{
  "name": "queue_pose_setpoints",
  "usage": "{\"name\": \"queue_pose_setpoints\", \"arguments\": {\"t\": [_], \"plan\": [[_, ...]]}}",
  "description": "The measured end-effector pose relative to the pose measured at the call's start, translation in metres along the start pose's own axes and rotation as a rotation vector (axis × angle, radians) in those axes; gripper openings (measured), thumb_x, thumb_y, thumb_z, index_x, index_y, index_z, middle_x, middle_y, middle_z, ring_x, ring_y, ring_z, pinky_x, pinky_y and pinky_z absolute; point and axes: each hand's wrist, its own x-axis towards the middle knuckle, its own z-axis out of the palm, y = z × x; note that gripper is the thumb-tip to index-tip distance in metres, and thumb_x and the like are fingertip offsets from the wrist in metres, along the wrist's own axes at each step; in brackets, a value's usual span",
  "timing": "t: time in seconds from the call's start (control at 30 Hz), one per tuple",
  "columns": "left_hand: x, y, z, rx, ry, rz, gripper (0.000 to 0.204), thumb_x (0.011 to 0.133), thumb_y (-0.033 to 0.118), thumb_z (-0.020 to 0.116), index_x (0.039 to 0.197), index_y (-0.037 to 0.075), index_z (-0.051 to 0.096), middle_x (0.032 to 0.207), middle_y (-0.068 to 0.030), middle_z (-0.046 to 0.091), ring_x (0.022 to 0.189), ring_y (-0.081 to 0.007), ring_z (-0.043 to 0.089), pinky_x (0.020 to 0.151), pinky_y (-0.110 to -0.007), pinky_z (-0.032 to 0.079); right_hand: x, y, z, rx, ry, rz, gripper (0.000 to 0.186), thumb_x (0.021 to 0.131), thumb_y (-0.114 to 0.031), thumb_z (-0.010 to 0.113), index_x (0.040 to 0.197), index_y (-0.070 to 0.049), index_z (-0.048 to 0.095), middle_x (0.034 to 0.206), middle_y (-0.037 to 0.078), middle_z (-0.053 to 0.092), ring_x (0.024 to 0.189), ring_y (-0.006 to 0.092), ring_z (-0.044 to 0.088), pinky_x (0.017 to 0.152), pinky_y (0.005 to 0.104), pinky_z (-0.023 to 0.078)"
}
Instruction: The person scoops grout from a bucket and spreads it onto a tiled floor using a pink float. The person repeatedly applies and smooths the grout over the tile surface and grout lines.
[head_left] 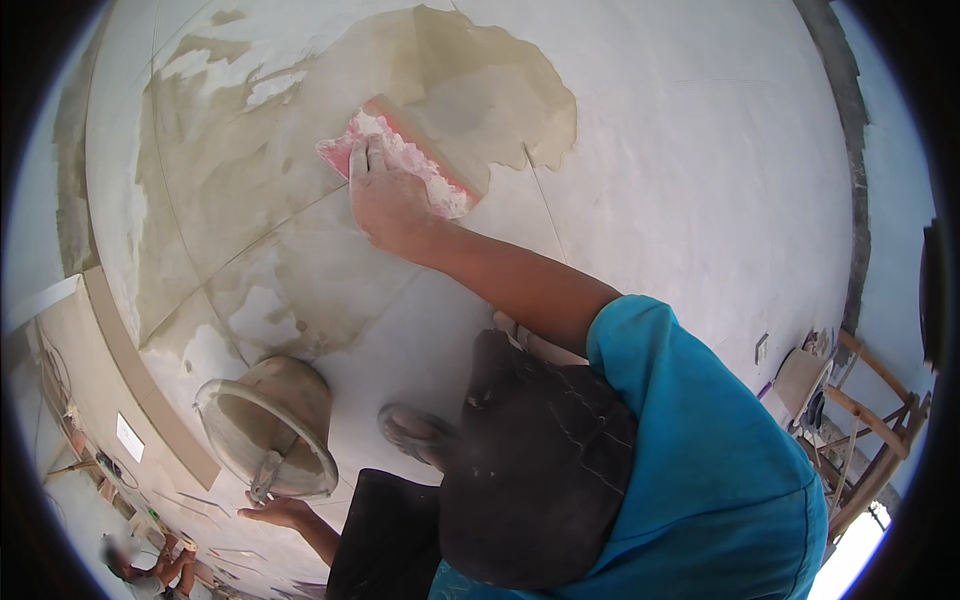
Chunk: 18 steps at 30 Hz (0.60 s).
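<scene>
My right hand [390, 200] grips a pink rubber float [430, 170] smeared with white material, pressed on the pale tiled floor [680, 170] within a patch of wet grey-beige grout slurry [490, 80] and wet streaks. At the lower left, my left hand [275, 510] is palm up with loosely extended fingers, just below the rim of a bucket [315, 400], close to the handle of a tool [265, 475] sticking out of it. Whether it touches either is unclear. The tool's head inside the bucket is hard to make out.
My sandaled foot [410, 430] and dark-clad knees are below the float. A wall [150, 430] curves along the left, with another person [150, 565] at the far lower left. At the right are a wall [890, 170], wooden frames [870, 420] and assorted items.
</scene>
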Motion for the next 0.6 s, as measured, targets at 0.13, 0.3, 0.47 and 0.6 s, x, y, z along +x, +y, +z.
{"name": "queue_pose_setpoints", "arguments": {"t": [0.13,0.3,0.47,0.6], "plan": [[0.011,-0.012,0.001,-0.015,-0.023,-0.016,0.091,0.093,0.074,0.024,0.151,0.004,0.026,0.156,-0.023,0.021,0.146,-0.0376,0.018,0.119,-0.055,0.015,0.012,0.012,-0.002,-0.072,0.092,0.054,0.081,0.074,-0.009,0.07,0.141,0.014,0.03,0.146,0.033,0.034,0.098,0.0316,0.067,0.069,0.0371,0.058],[0.022,-0.016,0.01,-0.035,-0.033,-0.009,0.091,0.093,0.073,0.023,0.151,0.002,0.025,0.156,-0.0237,0.02,0.146,-0.0378,0.018,0.119,-0.055,0.016,0.01,0.022,0.005,-0.219,0.237,0.047,0.075,0.076,-0.014,0.069,0.136,0.014,0.036,0.141,0.03,0.043,0.093,0.0274,0.069,0.061,0.0348,0.058],[0.024,-0.018,0.0,-0.038,0.017,0.025,0.09,0.095,0.071,0.024,0.149,-0.002,0.025,0.154,-0.0254,0.024,0.145,-0.0389,0.022,0.119,-0.055,0.017,-0.09,0.06,-0.049,-0.189,-0.135,-0.161,0.073,0.081,-0.01,0.063,0.147,-0.001,0.031,0.149,0.021,0.038,0.117,0.0342,0.058,0.084,0.0446,0.057],[0.01,0.006,0.005,-0.088,0.04,0.04,0.088,0.097,0.067,0.023,0.149,-0.004,0.019,0.149,-0.0265,0.034,0.141,-0.0414,0.03,0.117,-0.054,0.023,-0.177,0.12,-0.056,-0.32,-0.129,-0.455,0.057,0.089,-0.021,0.058,0.143,-0.016,0.041,0.146,0.019,0.042,0.124,0.0342,0.054,0.082,0.0416,0.058]]}}
